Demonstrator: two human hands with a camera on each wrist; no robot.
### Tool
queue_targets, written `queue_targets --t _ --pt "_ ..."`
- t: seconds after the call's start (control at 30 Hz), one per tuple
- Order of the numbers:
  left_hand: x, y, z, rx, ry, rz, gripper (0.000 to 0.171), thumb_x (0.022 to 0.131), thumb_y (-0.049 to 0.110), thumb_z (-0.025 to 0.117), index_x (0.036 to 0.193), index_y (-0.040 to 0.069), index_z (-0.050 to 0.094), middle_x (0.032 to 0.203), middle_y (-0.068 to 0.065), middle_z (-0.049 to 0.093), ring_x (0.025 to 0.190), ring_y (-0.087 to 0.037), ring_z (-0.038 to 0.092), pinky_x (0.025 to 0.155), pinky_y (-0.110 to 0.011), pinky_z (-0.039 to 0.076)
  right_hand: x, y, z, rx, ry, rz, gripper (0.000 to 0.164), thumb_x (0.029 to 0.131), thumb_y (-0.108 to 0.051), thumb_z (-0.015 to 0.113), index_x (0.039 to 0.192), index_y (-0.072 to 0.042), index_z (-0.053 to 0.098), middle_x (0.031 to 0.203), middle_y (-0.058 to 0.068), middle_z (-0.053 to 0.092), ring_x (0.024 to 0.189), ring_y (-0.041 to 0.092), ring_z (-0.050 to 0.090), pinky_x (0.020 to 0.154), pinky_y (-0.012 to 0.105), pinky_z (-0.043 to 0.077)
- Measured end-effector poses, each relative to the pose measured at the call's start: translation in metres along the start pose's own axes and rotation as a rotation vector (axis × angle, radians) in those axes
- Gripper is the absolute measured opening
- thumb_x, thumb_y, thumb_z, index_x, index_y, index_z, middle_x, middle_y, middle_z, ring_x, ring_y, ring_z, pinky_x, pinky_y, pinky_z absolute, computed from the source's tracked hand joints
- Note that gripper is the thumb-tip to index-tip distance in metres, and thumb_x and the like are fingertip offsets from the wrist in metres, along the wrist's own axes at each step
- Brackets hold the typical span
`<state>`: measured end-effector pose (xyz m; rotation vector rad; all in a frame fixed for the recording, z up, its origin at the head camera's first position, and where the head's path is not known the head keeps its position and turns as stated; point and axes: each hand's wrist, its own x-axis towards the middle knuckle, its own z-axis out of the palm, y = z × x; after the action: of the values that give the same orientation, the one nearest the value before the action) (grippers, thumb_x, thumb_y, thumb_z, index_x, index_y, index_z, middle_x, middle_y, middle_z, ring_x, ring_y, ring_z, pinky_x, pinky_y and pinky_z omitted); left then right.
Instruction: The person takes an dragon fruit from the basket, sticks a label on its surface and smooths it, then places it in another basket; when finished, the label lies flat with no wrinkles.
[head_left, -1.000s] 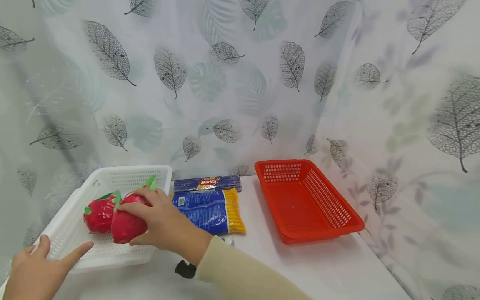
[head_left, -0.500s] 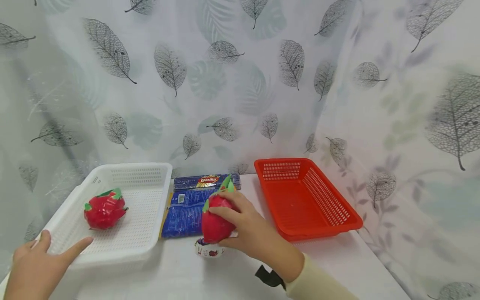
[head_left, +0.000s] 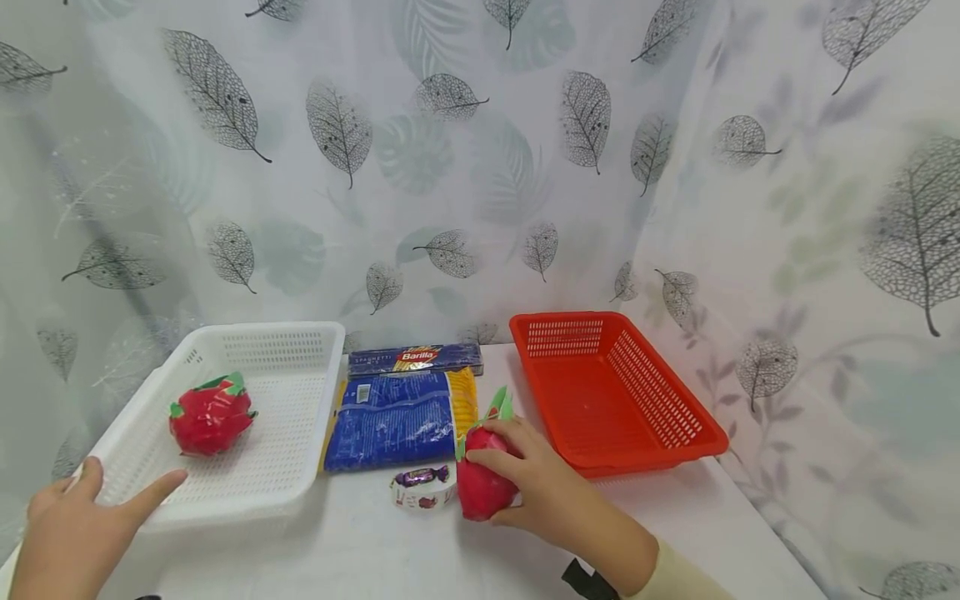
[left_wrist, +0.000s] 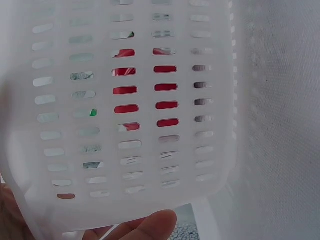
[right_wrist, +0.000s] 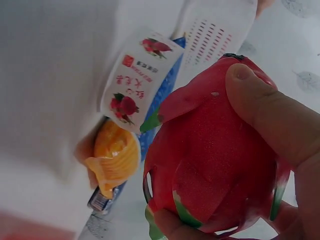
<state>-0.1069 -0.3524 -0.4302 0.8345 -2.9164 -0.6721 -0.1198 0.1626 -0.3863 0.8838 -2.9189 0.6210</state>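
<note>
In the head view my right hand (head_left: 551,496) holds a red dragon fruit (head_left: 482,485) with green tips over the table. The right wrist view has thumb and fingers on opposite sides of this dragon fruit (right_wrist: 215,140). A second dragon fruit (head_left: 212,417) lies inside the white basket (head_left: 300,433) on the left. My left hand (head_left: 82,525) grips the basket's near-left corner, fingers at the rim and thumb stretched along the front. Through the slotted wall (left_wrist: 142,150) in the left wrist view, red shows.
A red basket (head_left: 592,417) stands at the right. Between the baskets lie a blue and yellow pasta bag (head_left: 397,421) and a spaghetti box (head_left: 375,361). In front are a printed paper band (head_left: 423,498) and a purple-wrapped candy (head_left: 420,477).
My right hand has carried one dragon fruit out of the white basket and rightward past the pasta bag, uncovering the paper band. My left hand has stayed at the basket corner.
</note>
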Motion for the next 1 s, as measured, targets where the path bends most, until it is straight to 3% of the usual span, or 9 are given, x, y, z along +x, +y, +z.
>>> queue_targets --t 0.13,0.5,1.0 --pt "-0.001 0.001 0.0 -0.033 -0.014 -0.04 0.129 0.091 0.078 0.061 0.16 -0.012 -0.001 0.151 -0.052 0.017 0.14 -0.061 0.017 0.106 -0.079 0.044 -0.003 0.005 0.004 0.003 -0.021 0.02 0.084 0.073 -0.024 0.1 0.143 -0.046 0.059 0.161 -0.004 0.043 0.149 0.028 0.04 0.089 0.047 0.067" --pt "0.002 0.001 0.002 -0.043 -0.009 -0.07 0.129 0.09 0.077 0.063 0.16 -0.009 -0.003 0.154 -0.051 0.014 0.139 -0.06 0.019 0.105 -0.079 0.045 -0.008 0.008 0.011 0.007 -0.065 0.024 0.084 0.074 -0.024 0.099 0.144 -0.048 0.059 0.162 -0.003 0.042 0.149 0.029 0.04 0.089 0.049 0.067" --pt "-0.001 0.003 0.001 -0.053 -0.022 -0.074 0.128 0.091 0.077 0.062 0.161 -0.006 -0.006 0.154 -0.051 0.011 0.139 -0.06 0.018 0.104 -0.078 0.044 -0.009 0.014 0.021 -0.013 -0.13 0.04 0.082 0.074 -0.026 0.099 0.142 -0.048 0.06 0.161 -0.001 0.043 0.145 0.028 0.044 0.089 0.047 0.067"
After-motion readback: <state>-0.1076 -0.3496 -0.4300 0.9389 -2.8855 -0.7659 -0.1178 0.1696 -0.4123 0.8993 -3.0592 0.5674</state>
